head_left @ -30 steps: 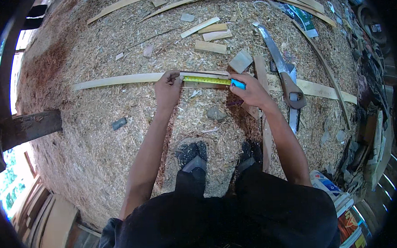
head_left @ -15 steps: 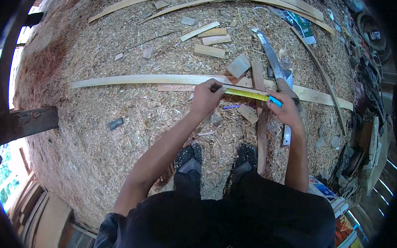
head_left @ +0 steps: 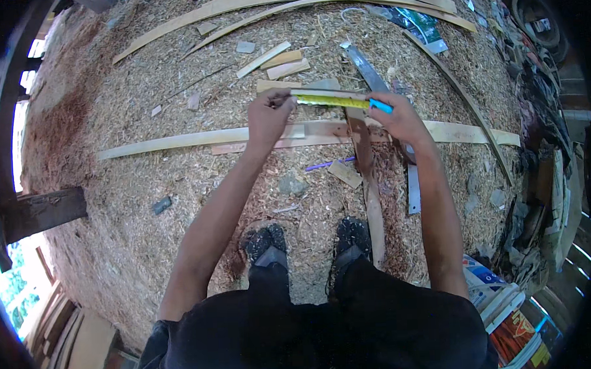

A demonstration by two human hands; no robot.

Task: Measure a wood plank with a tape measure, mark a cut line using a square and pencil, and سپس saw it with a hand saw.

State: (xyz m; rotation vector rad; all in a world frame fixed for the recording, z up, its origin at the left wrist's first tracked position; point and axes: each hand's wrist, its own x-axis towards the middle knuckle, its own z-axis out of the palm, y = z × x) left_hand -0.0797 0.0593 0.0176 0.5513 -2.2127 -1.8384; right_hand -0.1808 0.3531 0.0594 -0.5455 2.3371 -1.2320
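Note:
My left hand (head_left: 271, 121) pinches one end of a yellow measuring tape (head_left: 331, 100) and a short, thin wooden strip (head_left: 328, 91) that runs along it. Around the tape's other end, at a blue part (head_left: 380, 106), the fingers of my right hand (head_left: 400, 119) are closed. Tape and strip are held roughly level above the floor. Beneath them a long pale wooden slat (head_left: 188, 142) lies crosswise with other boards, and a brown wooden bar (head_left: 359, 137) crosses these. A saw (head_left: 364, 66) lies beyond my right hand, which hides part of it.
Wood shavings (head_left: 179, 236) cover the floor. Short wood offcuts (head_left: 282, 59) and long curved slats (head_left: 235, 6) lie at the far side. A purple pen-like stick (head_left: 321, 165) and a small wood block (head_left: 345, 174) are nearer my feet. Clutter (head_left: 546, 180) lines the right side.
Both hands have moved away from my body and slightly left, carrying the tape and wooden strip off the boards. The boards beneath are more exposed now.

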